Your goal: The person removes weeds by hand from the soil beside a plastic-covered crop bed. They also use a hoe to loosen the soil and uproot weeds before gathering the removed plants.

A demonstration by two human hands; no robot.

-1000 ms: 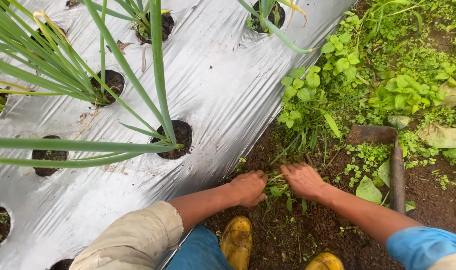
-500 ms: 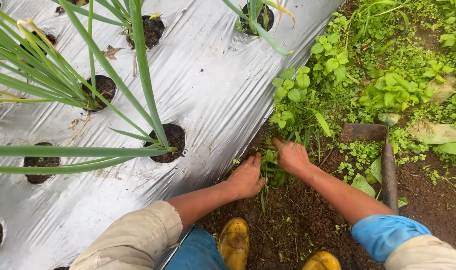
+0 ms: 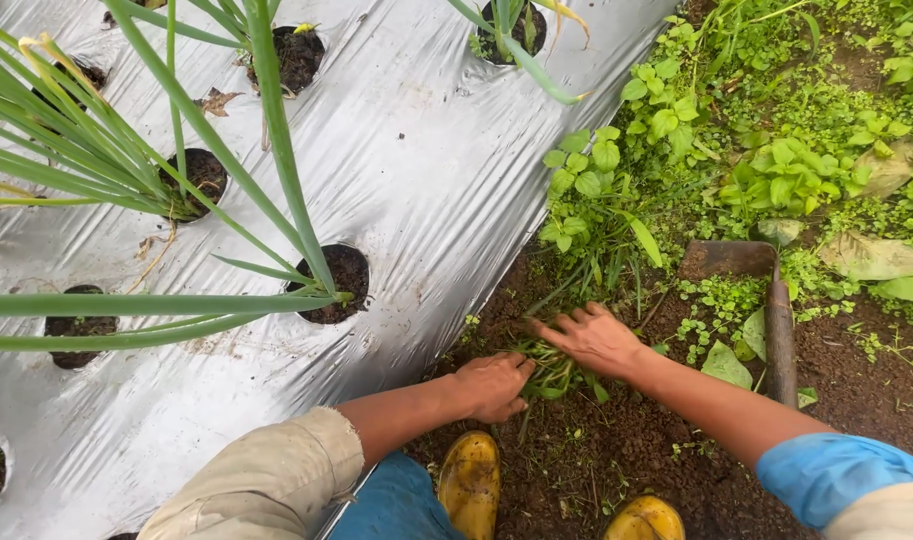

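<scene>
Beside the silver plastic mulch sheet (image 3: 426, 170), my left hand (image 3: 491, 385) grips a clump of green weeds (image 3: 551, 368); my right hand (image 3: 596, 340) rests open-fingered on them.

left hand (image 3: 491, 386) fingertips buried in weeds (image 3: 554, 368), boots (image 3: 470, 484) cropped

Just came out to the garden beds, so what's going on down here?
A person crouches beside the silver mulch sheet, both hands in a clump of weeds on the soil. The left hand is closed around the stems; the right hand lies spread over them. A hoe rests nearby on the ground.
</scene>
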